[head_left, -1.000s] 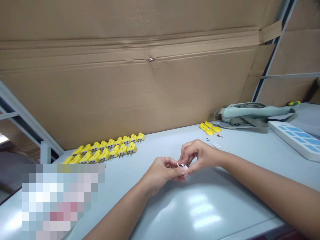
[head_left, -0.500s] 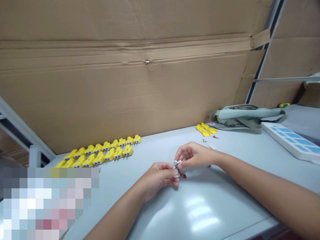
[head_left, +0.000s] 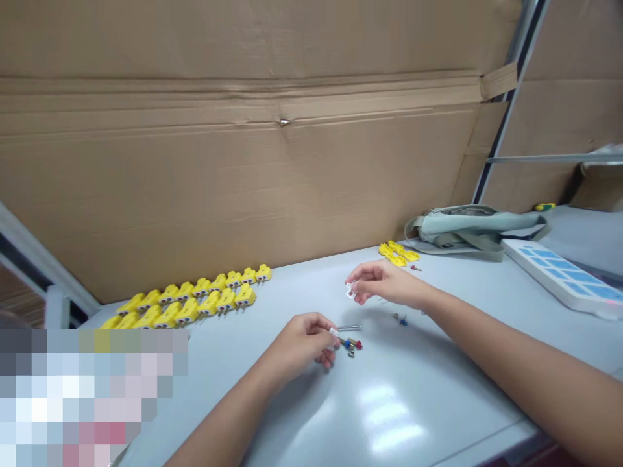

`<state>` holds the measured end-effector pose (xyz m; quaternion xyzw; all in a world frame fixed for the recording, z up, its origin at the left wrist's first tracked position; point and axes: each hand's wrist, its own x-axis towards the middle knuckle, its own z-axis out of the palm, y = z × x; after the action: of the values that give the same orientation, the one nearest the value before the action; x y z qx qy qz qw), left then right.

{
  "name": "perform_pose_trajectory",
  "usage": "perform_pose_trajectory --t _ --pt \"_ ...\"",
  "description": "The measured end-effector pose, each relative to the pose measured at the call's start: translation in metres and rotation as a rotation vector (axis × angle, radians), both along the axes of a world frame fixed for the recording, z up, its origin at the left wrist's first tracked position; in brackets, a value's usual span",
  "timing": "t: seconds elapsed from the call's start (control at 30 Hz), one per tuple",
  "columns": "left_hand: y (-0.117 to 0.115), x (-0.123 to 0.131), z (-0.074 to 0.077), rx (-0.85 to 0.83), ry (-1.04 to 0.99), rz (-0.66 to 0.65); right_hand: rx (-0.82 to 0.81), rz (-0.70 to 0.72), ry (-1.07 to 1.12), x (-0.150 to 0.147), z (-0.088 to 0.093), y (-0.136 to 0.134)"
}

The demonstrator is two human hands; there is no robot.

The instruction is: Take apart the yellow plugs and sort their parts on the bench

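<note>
My left hand (head_left: pixel 311 344) is closed on a small white plastic piece (head_left: pixel 333 331), which shows at its fingertips. A second white plastic piece (head_left: pixel 349 291) is pinched in my right hand (head_left: pixel 374 284), held farther back and to the right. Just beyond my left fingertips are a thin metal rod (head_left: pixel 349 327), a brass pin with a blue end (head_left: pixel 346 344), one with a red end (head_left: pixel 359 345) and a small metal clip (head_left: pixel 351 352). Under my right wrist, another blue-ended pin (head_left: pixel 403 320) lies on the table.
Two rows of yellow plugs (head_left: pixel 187 311) stand at the back left. Open yellow shells (head_left: pixel 395 258) and a red-ended pin (head_left: pixel 415 268) lie at the back. A pale green bag (head_left: pixel 462 228) and a white-and-blue tray (head_left: pixel 559 275) are on the right. Cardboard (head_left: pixel 272 188) walls the rear.
My hands have moved apart, each with a white piece. The right has gone up and back from the left. The pins, clip and rod near my left hand are now in plainer sight.
</note>
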<state>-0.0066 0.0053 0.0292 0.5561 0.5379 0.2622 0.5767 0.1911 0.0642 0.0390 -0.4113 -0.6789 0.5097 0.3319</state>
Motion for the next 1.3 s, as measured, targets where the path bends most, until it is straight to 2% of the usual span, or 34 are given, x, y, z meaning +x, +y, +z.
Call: perform_pose_trajectory --t 0.1,0.2,0.27,0.37,0.47,0.57,0.8,1.03,1.3 --pt "0.001 -0.002 -0.002 0.065 0.051 -0.043 0.052 -0.078 -0.039 0.025 0.016 0.006" --pt "0.001 -0.004 -0.002 0.132 0.101 -0.088 0.092 -0.125 -0.146 0.066 0.033 0.008" --pt "0.000 -0.004 0.001 0.145 0.130 -0.100 0.076 -0.123 -0.262 0.096 0.039 0.008" --pt "-0.001 -0.002 0.005 0.142 0.166 -0.089 0.002 -0.120 -0.376 0.137 0.034 0.008" --pt "-0.001 -0.001 0.007 0.142 0.187 -0.087 -0.077 -0.068 -0.472 0.160 0.022 0.010" --pt "0.000 -0.001 0.006 0.148 0.196 -0.100 -0.131 0.024 -0.520 0.164 0.015 0.012" --pt "0.003 -0.002 0.003 0.118 0.210 -0.097 -0.120 0.143 -0.509 0.146 0.011 0.013" --pt "0.006 -0.005 -0.001 0.121 0.240 -0.137 -0.126 0.162 -0.560 0.143 0.001 0.020" --pt "0.005 -0.006 0.000 0.117 0.250 -0.155 -0.111 0.140 -0.591 0.139 0.001 0.020"
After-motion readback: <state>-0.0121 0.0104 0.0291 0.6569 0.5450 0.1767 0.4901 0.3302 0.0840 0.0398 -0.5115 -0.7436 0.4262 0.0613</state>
